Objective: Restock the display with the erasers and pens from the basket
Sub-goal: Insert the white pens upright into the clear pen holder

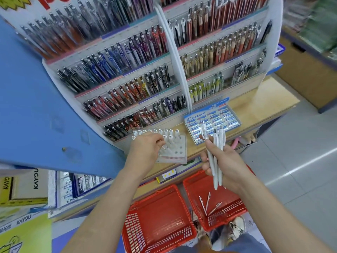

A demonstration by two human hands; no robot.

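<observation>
Three slim white plastic pens (216, 143) stand bundled in the right hand (225, 165), long axes running near to far. Clicker ends point far, towards the display, and tips point near. Fingers and thumb wrap the barrels at mid-length, clamped on all three. The barrels are plain white with small metal-coloured clicker tops, and they fan slightly apart at the far end.

Left hand (145, 148) lies on the clear perforated pen rack (176, 151), fingers bent down among the upright white pens (170, 133) standing there. Cannot tell if it pinches one. The rack's near-right holes are open.

The rack sits at the near edge of the light wooden shelf (255, 106), below the tiered pen display (127, 70). To its right is the blue-and-white box of erasers (213, 121), packed in rows, just far of the held pens.

On the floor below are two red mesh plastic baskets. The right red basket (229, 214) holds a few loose white pens (207, 203), lying at mixed angles. The left red basket (160, 216) is beside it, touching or nearly so.

A blue flat panel (36, 106) bounds the left side. Grey floor tiles (300, 152) give open room to the right.
</observation>
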